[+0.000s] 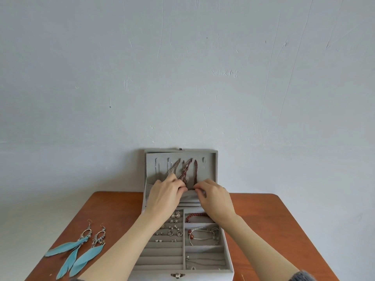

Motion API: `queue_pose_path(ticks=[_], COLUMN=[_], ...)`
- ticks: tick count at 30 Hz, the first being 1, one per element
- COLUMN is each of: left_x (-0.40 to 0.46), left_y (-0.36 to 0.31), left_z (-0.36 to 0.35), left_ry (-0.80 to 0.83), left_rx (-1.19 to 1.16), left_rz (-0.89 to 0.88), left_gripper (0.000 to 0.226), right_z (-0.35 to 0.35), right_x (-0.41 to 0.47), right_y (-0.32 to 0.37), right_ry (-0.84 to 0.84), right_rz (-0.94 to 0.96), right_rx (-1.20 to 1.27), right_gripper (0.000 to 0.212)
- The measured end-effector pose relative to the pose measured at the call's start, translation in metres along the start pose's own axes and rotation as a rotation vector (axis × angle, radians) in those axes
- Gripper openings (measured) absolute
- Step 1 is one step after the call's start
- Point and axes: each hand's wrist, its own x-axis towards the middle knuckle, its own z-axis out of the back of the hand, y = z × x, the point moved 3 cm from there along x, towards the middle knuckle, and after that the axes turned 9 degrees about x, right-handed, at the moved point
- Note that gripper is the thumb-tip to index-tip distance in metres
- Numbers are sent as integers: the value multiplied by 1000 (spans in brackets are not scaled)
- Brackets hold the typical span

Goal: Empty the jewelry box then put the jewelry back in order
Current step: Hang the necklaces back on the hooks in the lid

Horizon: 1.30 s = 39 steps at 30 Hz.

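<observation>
Grey box [227,260] stands open on the table [274,220], both hands, left [164,195] and right [217,197], pinching necklaces [187,169] hung in its lid [210,159]; feather earrings [81,252] lie left.

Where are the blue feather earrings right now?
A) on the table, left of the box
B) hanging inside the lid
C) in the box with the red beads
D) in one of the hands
A: the feather earrings lie on the bare table to the left of the box, while both hands are up at the chains in the lid.
</observation>
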Motion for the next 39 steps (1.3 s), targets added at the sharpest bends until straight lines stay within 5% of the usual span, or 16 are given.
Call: queue_pose_path(ticks=[7, 19, 25, 39], left_x=[-1, -11, -52, -150], left_y=[2, 5, 21, 159], left_z=[-12, 4, 33, 69], left_ry=[176, 67, 103, 131], left_rx=[23, -127, -313, -134], left_rz=[4, 36, 81, 416], left_gripper=[31, 25, 26, 16], right_z=[-1, 2, -9, -108], right_x=[1, -15, -46, -60], right_y=[8, 13, 37, 155], right_ry=[232, -38, 2, 299], right_rz=[20, -4, 30, 111], right_rx=[-210, -49, -7, -12], right_gripper=[33, 25, 24, 28])
